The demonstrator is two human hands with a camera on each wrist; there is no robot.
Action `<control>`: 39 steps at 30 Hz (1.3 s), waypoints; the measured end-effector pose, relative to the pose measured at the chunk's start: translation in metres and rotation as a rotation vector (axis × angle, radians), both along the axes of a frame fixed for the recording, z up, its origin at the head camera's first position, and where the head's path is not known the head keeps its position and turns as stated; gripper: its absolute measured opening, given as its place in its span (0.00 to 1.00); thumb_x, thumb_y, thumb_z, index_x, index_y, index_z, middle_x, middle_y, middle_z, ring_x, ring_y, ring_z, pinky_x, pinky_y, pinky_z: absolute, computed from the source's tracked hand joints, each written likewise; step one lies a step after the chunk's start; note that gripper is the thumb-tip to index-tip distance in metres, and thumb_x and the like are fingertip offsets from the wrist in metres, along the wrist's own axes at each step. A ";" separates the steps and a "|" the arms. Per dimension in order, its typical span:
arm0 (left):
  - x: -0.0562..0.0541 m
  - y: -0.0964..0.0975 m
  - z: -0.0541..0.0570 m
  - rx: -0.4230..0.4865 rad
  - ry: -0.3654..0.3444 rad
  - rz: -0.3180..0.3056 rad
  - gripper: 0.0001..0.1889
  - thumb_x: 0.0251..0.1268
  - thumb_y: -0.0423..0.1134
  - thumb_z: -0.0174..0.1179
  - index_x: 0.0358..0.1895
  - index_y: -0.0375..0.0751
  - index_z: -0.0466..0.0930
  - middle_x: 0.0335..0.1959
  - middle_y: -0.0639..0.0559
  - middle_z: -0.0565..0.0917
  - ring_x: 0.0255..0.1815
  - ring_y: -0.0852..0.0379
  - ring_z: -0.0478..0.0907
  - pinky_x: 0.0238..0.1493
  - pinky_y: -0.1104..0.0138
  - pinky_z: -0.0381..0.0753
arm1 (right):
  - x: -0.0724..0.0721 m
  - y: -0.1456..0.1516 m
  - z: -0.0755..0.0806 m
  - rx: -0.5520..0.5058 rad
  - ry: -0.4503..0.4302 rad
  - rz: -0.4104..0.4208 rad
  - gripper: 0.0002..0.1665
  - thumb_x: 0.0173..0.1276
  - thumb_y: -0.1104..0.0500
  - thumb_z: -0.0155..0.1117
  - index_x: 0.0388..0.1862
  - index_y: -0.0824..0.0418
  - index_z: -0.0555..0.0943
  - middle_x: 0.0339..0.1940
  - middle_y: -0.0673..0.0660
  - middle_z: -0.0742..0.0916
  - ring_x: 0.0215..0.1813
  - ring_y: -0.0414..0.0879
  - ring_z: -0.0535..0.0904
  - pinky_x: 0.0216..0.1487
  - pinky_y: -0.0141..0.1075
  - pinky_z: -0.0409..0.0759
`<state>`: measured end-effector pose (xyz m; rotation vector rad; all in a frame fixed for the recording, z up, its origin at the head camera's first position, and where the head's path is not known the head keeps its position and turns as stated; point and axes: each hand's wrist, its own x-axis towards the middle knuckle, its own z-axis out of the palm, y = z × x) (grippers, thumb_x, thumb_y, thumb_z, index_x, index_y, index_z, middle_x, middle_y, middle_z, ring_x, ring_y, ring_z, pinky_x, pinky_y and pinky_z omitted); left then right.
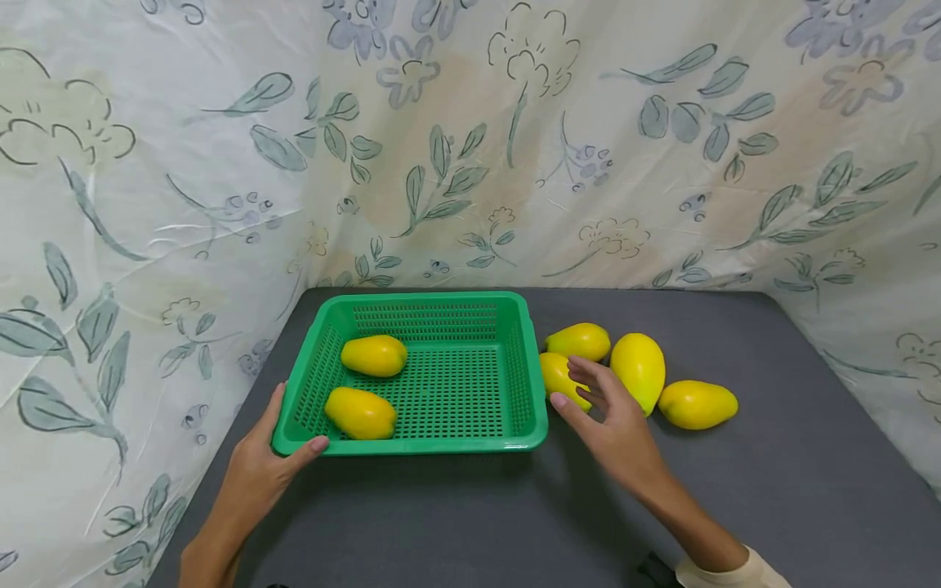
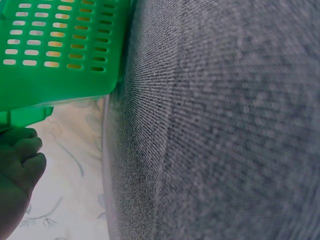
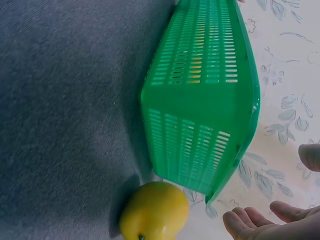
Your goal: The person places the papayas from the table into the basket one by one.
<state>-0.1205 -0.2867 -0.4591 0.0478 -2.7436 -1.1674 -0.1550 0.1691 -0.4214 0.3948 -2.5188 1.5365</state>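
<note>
The green perforated plastic basket (image 1: 456, 384) is gripped at its near left corner by the left hand (image 1: 260, 465), whose thumb is laid over the front rim and whose fingers are bent around the side; by the right hand (image 1: 617, 420) nothing is held, its thumb and fingers being parted near the nearest loose mango (image 1: 555, 376), which lies just beside the basket's right wall; whether fruit and wall touch cannot be told. This mango could be sent rolling if it were brushed by a fingertip rather than enclosed, its skin being smooth and rounded; the rear mango (image 1: 577, 340) and the plump mango (image 1: 638, 369) might then be nudged, and the outermost mango (image 1: 698, 404) in turn, since all are bunched closely; fruit carried too low could be caught on the raised rim; the basket could also be tilted or dragged over the grey table (image 1: 470, 523) by an uneven pull from the left, and the far inner mango (image 1: 373, 356) and near inner mango (image 1: 360, 414), both lying in its left half, could be rolled together.
</note>
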 end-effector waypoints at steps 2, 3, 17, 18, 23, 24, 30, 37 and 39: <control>0.000 0.000 0.000 0.002 -0.001 0.000 0.58 0.70 0.52 0.72 0.89 0.46 0.38 0.84 0.30 0.57 0.76 0.31 0.65 0.65 0.38 0.69 | 0.000 0.002 0.000 0.006 -0.004 -0.008 0.37 0.80 0.49 0.67 0.81 0.58 0.67 0.76 0.58 0.76 0.76 0.56 0.73 0.74 0.53 0.73; 0.000 0.000 0.000 0.004 -0.003 0.000 0.58 0.70 0.51 0.72 0.89 0.46 0.38 0.84 0.30 0.57 0.76 0.32 0.65 0.65 0.38 0.69 | 0.000 0.003 0.000 0.009 -0.005 -0.010 0.37 0.80 0.49 0.67 0.81 0.57 0.67 0.76 0.59 0.76 0.76 0.57 0.73 0.74 0.53 0.73; -0.002 0.001 -0.001 0.014 -0.004 -0.002 0.58 0.69 0.51 0.73 0.89 0.47 0.37 0.85 0.32 0.56 0.78 0.31 0.63 0.68 0.37 0.66 | 0.003 0.029 -0.005 0.062 -0.016 -0.076 0.39 0.81 0.46 0.65 0.83 0.59 0.65 0.75 0.57 0.76 0.75 0.55 0.72 0.72 0.48 0.74; -0.002 0.001 -0.001 0.013 -0.002 -0.001 0.58 0.69 0.51 0.73 0.89 0.47 0.37 0.85 0.32 0.56 0.78 0.31 0.63 0.67 0.37 0.67 | 0.003 0.030 -0.005 0.068 -0.015 -0.082 0.39 0.81 0.46 0.64 0.83 0.58 0.65 0.75 0.58 0.76 0.75 0.56 0.72 0.72 0.48 0.74; -0.001 0.001 -0.001 0.015 -0.001 0.000 0.58 0.69 0.50 0.73 0.89 0.46 0.37 0.85 0.31 0.55 0.78 0.31 0.62 0.67 0.37 0.66 | 0.003 0.037 -0.005 0.080 -0.020 -0.115 0.40 0.80 0.46 0.66 0.82 0.59 0.65 0.75 0.60 0.77 0.74 0.57 0.73 0.69 0.34 0.76; -0.001 0.001 -0.001 0.014 0.000 0.000 0.58 0.69 0.50 0.73 0.89 0.46 0.37 0.85 0.31 0.55 0.78 0.31 0.62 0.67 0.37 0.66 | 0.003 0.038 -0.006 0.082 -0.020 -0.123 0.40 0.80 0.46 0.66 0.82 0.60 0.65 0.75 0.60 0.77 0.74 0.57 0.73 0.69 0.31 0.76; 0.000 -0.001 -0.002 0.009 0.002 -0.010 0.58 0.70 0.50 0.72 0.89 0.46 0.37 0.84 0.30 0.56 0.78 0.30 0.63 0.66 0.37 0.68 | 0.005 0.045 -0.008 0.084 -0.017 -0.166 0.43 0.78 0.45 0.69 0.83 0.60 0.65 0.75 0.61 0.77 0.74 0.57 0.73 0.60 0.14 0.69; -0.001 -0.002 -0.004 0.002 0.011 -0.010 0.58 0.69 0.50 0.73 0.89 0.44 0.38 0.84 0.30 0.57 0.78 0.31 0.64 0.67 0.37 0.67 | 0.008 0.057 -0.010 0.077 0.002 -0.195 0.43 0.78 0.48 0.69 0.82 0.64 0.64 0.75 0.64 0.76 0.73 0.59 0.73 0.59 0.14 0.69; -0.001 -0.003 -0.004 -0.001 0.014 -0.009 0.58 0.69 0.50 0.73 0.89 0.44 0.38 0.84 0.30 0.57 0.78 0.30 0.63 0.68 0.36 0.67 | 0.009 0.060 -0.011 0.086 0.004 -0.207 0.44 0.78 0.47 0.69 0.82 0.64 0.64 0.75 0.64 0.76 0.73 0.60 0.73 0.58 0.14 0.70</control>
